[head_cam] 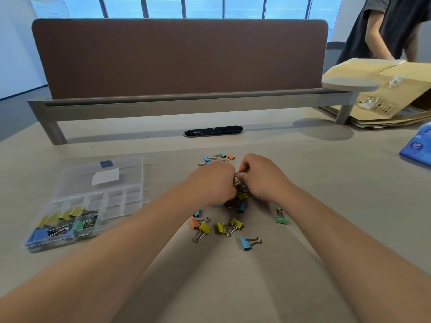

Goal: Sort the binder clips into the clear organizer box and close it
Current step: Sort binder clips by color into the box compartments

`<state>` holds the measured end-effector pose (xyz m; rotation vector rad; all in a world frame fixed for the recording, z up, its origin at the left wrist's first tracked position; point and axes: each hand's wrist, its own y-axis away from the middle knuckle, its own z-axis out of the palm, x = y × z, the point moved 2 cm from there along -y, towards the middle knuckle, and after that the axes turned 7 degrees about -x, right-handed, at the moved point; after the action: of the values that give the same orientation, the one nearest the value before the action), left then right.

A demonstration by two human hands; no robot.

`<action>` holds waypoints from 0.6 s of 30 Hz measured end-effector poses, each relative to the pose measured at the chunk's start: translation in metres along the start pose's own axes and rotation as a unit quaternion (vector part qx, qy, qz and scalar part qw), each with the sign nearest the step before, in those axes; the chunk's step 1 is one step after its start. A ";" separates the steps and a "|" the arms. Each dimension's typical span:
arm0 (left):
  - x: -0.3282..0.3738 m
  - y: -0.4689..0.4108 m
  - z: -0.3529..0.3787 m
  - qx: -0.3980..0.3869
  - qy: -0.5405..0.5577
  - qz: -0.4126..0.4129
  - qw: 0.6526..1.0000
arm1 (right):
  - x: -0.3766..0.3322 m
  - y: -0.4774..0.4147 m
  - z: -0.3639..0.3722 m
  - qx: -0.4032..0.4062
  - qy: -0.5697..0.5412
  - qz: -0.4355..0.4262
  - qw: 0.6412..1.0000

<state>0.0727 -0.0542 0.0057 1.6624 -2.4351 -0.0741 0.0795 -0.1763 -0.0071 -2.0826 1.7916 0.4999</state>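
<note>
Coloured binder clips [229, 226] lie scattered on the beige table in front of me. Over the middle of the pile, my left hand [213, 183] and my right hand [262, 177] meet with fingers curled, both pinching a binder clip [237, 177] by its wire handles. More clips lie half hidden beneath the hands. The clear organizer box [112, 201] stands open at the left, its lid [102, 176] folded back. Its near compartments hold yellow, green and blue clips [61, 221].
A brown desk divider [179, 57] on a grey rail closes off the back. A black cable port [212, 131] sits in the tabletop. Cardboard [382, 89] and a blue tissue pack [417, 145] lie at the right, where another person stands.
</note>
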 end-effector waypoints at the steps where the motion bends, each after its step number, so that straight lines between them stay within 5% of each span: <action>1: 0.000 0.000 0.000 -0.002 0.009 -0.002 1.000 | 0.000 0.000 0.000 0.002 -0.002 0.001 1.000; 18: 0.002 0.003 0.002 0.014 0.044 0.044 0.998 | 0.008 -0.003 -0.004 0.035 -0.037 0.018 0.999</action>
<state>0.0684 -0.0550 0.0046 1.5343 -2.4501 0.0444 0.0838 -0.1846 -0.0074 -1.9634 1.7804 0.5098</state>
